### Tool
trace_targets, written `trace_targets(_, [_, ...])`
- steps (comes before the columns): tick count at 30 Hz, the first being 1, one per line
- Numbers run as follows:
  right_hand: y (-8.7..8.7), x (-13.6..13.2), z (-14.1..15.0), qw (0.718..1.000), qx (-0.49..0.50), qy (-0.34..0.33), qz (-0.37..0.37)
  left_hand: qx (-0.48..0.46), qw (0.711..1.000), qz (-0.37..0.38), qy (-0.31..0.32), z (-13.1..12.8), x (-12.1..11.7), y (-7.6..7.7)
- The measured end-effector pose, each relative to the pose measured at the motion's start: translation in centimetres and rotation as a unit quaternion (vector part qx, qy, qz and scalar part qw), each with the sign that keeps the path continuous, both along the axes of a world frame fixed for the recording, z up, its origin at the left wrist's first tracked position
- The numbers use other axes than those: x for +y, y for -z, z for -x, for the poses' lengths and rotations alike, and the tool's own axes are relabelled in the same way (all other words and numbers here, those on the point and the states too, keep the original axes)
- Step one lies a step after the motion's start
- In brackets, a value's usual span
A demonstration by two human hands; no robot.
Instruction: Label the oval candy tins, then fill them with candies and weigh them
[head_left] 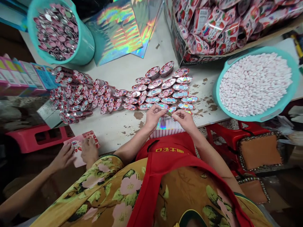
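Observation:
Near the table's front edge, my left hand [153,118] and my right hand [185,120] face each other with fingertips pinched. Between them they hold a small, dark-looking strip of sticker [169,113]. Under my hands a shiny rainbow sticker sheet [163,123] with a white striped edge lies against my red apron. Just beyond stand rows of small strawberry-print packs [168,83], oval ends up. Some ends show pink discs, while others, such as the pack at the right [181,94], bear shiny rectangular stickers.
More packs [78,94] crowd the left. A teal bucket of pink-and-silver pieces [86,47], rainbow sheets [115,31], a carton of packs [176,47] and a teal basin of white candies [222,104] surround them. A co-worker's hands [63,154] hold a pink printed card at lower left.

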State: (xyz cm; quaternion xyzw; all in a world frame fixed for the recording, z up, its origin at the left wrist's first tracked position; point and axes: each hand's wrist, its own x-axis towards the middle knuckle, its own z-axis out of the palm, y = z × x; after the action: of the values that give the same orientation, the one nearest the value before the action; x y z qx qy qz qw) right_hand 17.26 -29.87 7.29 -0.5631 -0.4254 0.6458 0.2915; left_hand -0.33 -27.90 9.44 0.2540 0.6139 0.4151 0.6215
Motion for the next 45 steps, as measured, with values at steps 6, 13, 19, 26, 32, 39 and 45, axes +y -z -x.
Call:
trace_targets(6, [0.7,5.2,-1.2,0.998,-0.049,-0.045,-0.015,0.025,0.999,0.024,-0.016,-0.5,2.0,1.7])
trace_targets(13, [-0.2,12.2,-0.2,0.907,-0.339,-0.22,-0.118,0.391,0.918,-0.069,0.003,0.8,4.8,5.0])
trace_targets(19, [-1.0,15.8,2.1,0.814,-0.469,-0.323,-0.117,0.52,0.853,-0.012,0.044,-0.1,5.9,5.5])
trace_targets(26, [0.2,17.3,3.0,0.789,-0.513,-0.324,-0.1,0.561,0.825,-0.002,0.065,-0.6,6.2,6.4])
trace_targets(32, [1.0,16.6,2.3,0.813,-0.525,-0.215,-0.13,0.555,0.829,-0.027,0.065,0.8,6.9,6.6])
trace_targets(39, [0.8,4.5,0.9,0.882,-0.346,-0.208,-0.244,0.483,0.803,-0.109,0.332,4.0,-0.6,3.4])
trace_targets(45, [3.7,-3.8,1.9,0.879,-0.321,-0.29,-0.201,0.497,0.83,0.061,0.246,6.4,-5.2,4.4])
